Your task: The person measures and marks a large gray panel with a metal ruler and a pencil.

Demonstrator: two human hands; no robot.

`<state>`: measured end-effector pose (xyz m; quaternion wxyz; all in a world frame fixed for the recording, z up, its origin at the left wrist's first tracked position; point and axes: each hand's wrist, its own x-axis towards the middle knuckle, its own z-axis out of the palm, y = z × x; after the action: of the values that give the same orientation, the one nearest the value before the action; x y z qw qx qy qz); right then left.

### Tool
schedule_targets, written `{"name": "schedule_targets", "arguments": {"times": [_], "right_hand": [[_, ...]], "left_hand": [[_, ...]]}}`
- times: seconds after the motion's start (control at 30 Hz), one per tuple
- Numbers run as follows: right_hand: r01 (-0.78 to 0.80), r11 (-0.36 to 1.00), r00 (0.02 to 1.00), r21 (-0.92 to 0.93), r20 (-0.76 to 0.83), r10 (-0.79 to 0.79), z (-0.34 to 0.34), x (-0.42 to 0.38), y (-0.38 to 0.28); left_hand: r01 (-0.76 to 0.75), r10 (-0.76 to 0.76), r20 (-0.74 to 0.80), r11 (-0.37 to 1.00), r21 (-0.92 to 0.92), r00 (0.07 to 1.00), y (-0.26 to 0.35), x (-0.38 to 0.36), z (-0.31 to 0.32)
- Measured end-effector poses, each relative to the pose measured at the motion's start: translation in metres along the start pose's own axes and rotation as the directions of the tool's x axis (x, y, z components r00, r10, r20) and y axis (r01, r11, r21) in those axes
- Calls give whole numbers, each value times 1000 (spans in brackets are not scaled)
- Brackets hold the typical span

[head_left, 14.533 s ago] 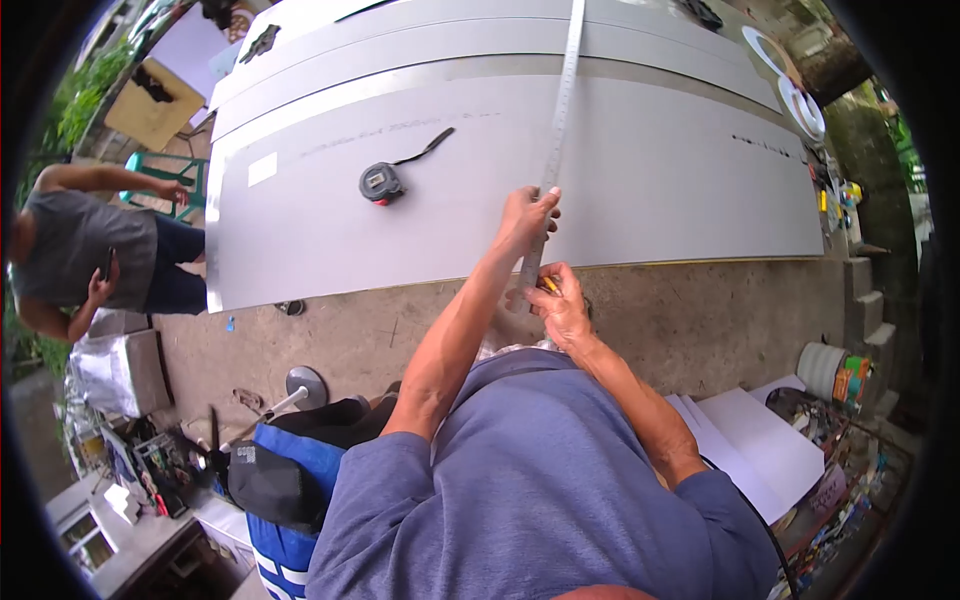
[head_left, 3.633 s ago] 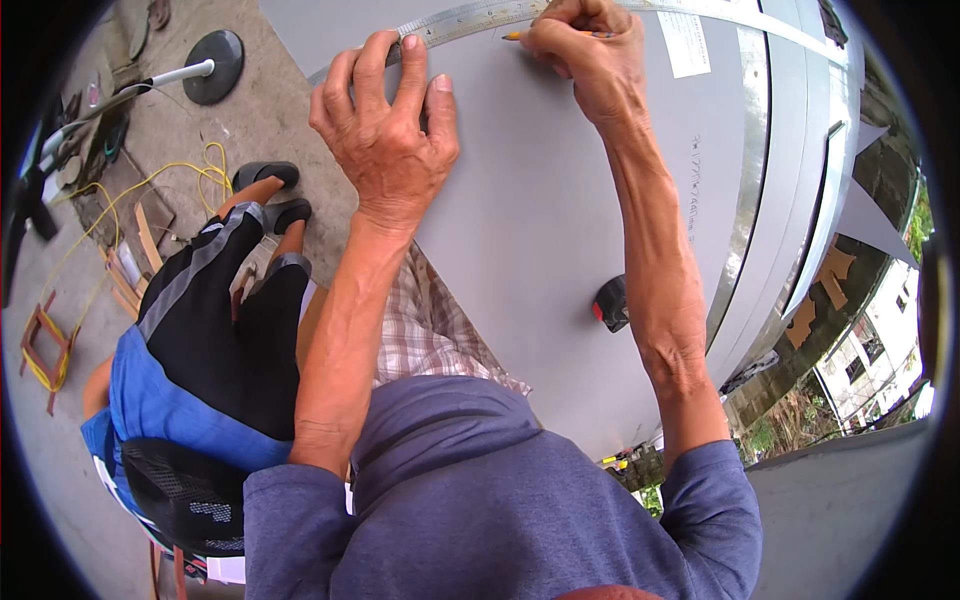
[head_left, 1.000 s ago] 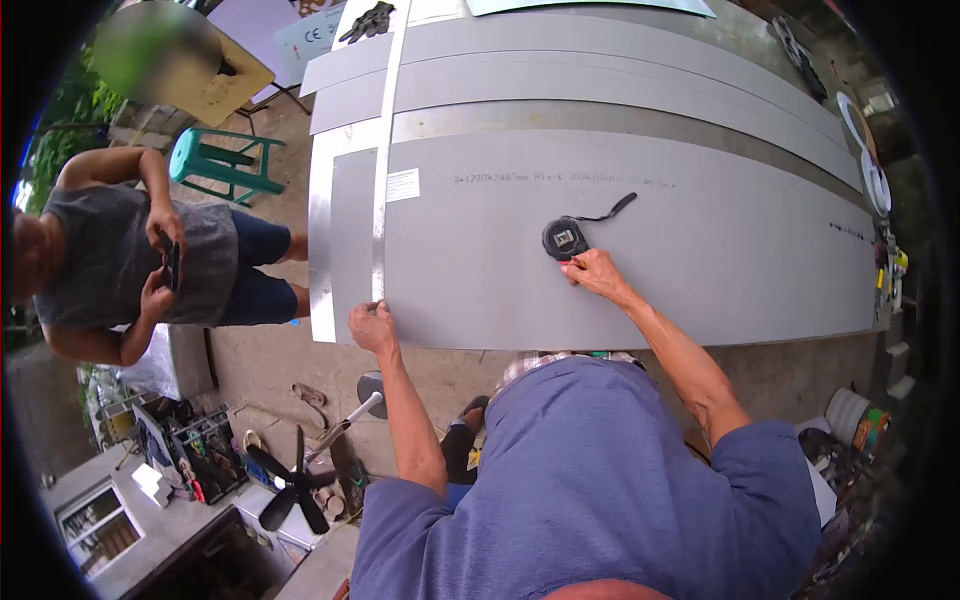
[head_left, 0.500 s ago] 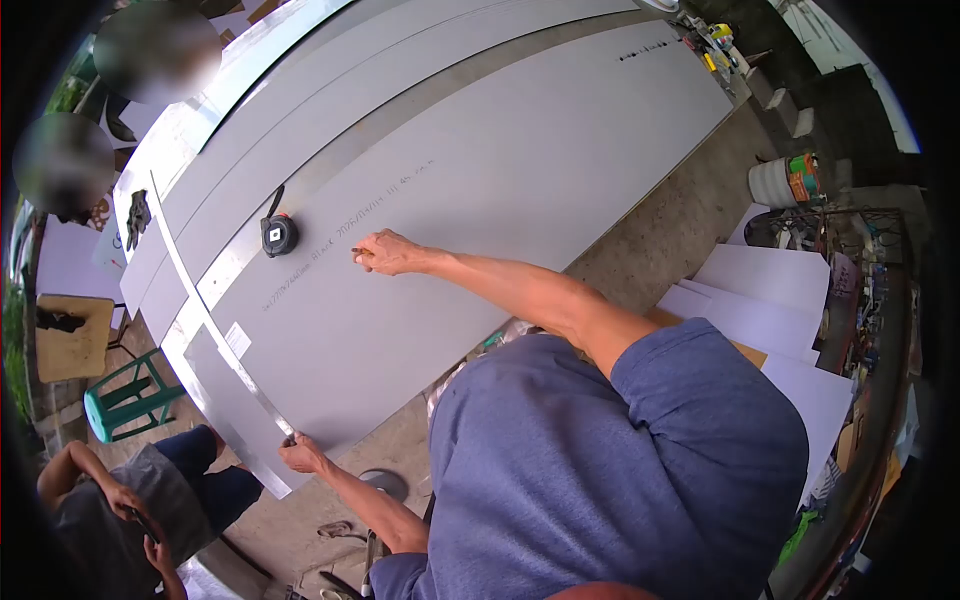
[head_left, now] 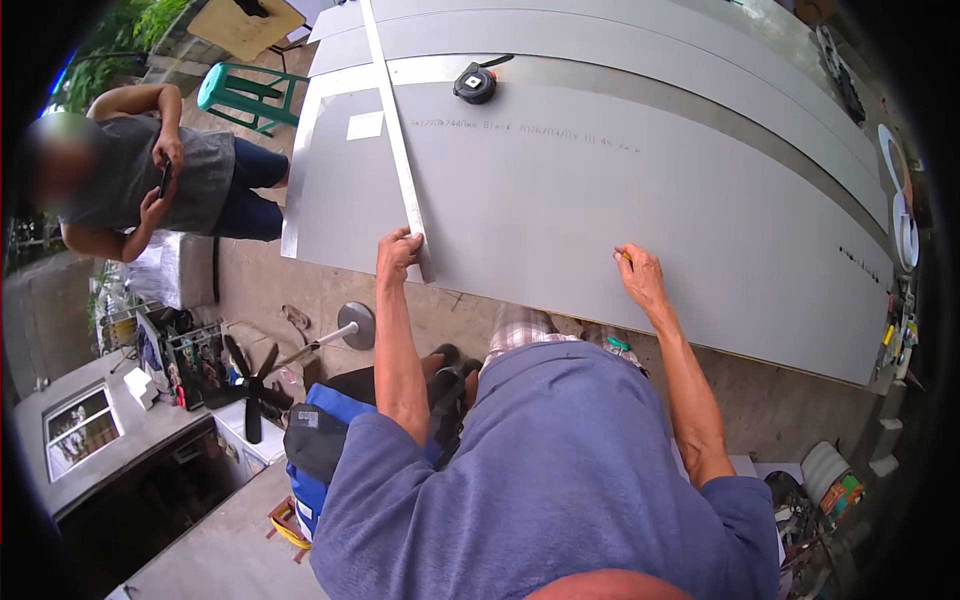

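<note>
The metal ruler (head_left: 396,145) lies across the grey sheet (head_left: 540,210), its near end grasped by the curled left hand (head_left: 399,254). Well apart, the right hand (head_left: 641,277) pinches a yellow pencil (head_left: 627,256) over the sheet; a tape measure (head_left: 475,85) sits farther back.

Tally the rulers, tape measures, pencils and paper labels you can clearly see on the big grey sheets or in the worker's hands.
Ruler, held by the left hand: 1
Tape measure: 1
Pencil, mostly hidden in the right hand: 1
Paper label: 1
Total: 4
</note>
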<state>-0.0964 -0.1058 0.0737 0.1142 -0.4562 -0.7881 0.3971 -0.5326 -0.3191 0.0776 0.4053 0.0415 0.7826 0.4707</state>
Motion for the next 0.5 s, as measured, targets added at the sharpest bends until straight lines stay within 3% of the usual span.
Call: {"name": "schedule_targets", "arguments": {"times": [0.1,0.17,0.3,0.4,0.5], "right_hand": [[-137,959,983,249,154,101,-6,-8,1],[-205,937,962,281,233,141,-16,-12,-25],[-262,875,917,407,387,95,-12,-28,-34],[-222,937,925,269,364,114,-32,-49,-37],[-302,927,905,220,370,207,-58,-65,-22]], "left_hand": [[112,-102,145,992,-62,984,-11,-44,65],[199,-169,291,977,-77,942,-21,-77,108],[401,-245,609,907,-131,754,-48,-134,189],[490,-303,727,870,-51,616,-74,-155,234],[391,-287,807,917,76,517,-66,-164,259]]}}
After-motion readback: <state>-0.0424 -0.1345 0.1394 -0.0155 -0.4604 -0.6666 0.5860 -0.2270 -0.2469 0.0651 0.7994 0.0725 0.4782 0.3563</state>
